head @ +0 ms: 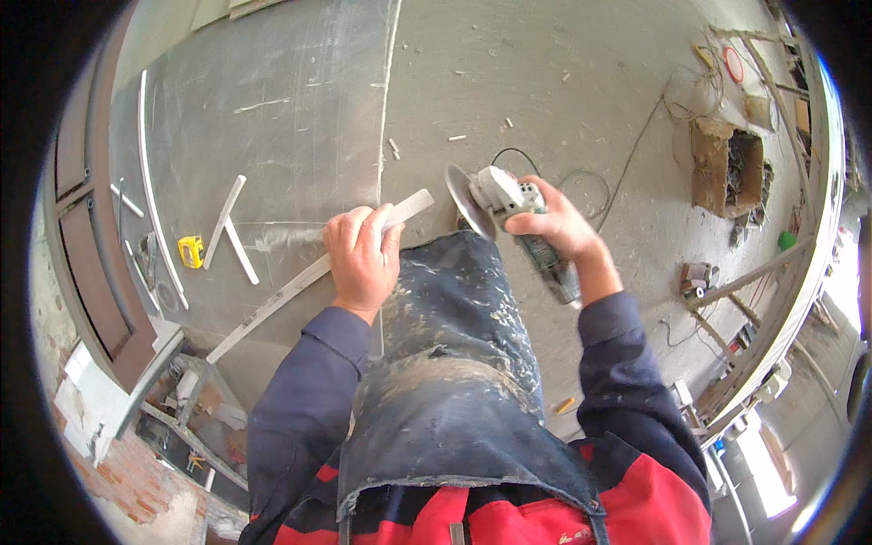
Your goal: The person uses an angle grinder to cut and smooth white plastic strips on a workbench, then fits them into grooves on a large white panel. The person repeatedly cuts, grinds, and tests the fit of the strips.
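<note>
My left hand (364, 255) grips a long, pale flat strip (286, 296) near its upper end; its material is hard to tell. The strip slants down to the left over the edge of a grey sheet-topped table (306, 136). In my right hand (555, 221) is an angle grinder (538, 252), held by its body. Its disc (470, 201) faces the strip's rounded end, with a gap between them. A dark, stained apron (456, 327) covers my front below both hands.
On the table lie a yellow tape measure (191, 251), two short crossed strips (231, 231) and a long thin white strip (153, 197). Small offcuts (457, 138) litter the floor. A power cable (633, 153) crosses it toward a battered box (725, 170) at right.
</note>
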A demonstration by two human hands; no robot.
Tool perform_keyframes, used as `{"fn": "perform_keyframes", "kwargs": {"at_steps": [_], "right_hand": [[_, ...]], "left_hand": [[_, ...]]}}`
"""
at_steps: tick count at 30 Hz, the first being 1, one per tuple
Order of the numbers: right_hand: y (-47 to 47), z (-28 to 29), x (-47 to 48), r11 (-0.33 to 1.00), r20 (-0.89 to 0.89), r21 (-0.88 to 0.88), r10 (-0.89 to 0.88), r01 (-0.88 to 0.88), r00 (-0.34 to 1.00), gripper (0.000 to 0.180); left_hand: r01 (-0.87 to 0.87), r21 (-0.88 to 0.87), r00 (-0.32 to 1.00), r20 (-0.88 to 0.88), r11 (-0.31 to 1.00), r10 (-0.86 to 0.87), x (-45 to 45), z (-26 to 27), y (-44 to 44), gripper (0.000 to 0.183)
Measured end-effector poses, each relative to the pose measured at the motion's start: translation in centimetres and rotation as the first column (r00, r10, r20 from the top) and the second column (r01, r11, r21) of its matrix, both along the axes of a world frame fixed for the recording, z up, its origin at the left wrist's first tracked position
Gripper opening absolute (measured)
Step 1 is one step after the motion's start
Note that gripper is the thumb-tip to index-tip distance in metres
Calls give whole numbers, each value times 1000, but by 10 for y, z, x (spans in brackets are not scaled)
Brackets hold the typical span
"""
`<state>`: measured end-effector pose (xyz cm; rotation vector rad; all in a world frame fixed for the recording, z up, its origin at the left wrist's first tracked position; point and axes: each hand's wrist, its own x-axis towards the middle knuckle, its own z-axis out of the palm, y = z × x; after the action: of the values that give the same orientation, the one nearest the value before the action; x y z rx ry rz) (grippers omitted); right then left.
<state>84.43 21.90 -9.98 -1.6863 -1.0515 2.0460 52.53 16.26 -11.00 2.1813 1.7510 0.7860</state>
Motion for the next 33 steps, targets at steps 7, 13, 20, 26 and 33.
{"fn": "perform_keyframes", "kwargs": {"at_steps": [7,13,20,26,33], "right_hand": [[-72,-25,-81,816,-89,23,-573,577,815,75],[-87,-41,-112,733,-150,-14,-674,680,723,75],[-87,-64,-131,675,-205,-44,-728,737,654,62],[-88,-58,-129,681,-223,-130,-728,720,648,64],[-86,-59,-134,694,-181,-32,-712,719,679,59]], "left_hand": [[8,3,1000,-5,1000,-8,4,1,8,33],[17,36,1000,-8,999,-17,4,0,9,36],[43,8,999,-2,999,-43,1,-1,7,37],[43,-3,999,-4,999,-43,0,-2,7,37],[44,11,999,3,999,-44,1,-1,7,37]]}}
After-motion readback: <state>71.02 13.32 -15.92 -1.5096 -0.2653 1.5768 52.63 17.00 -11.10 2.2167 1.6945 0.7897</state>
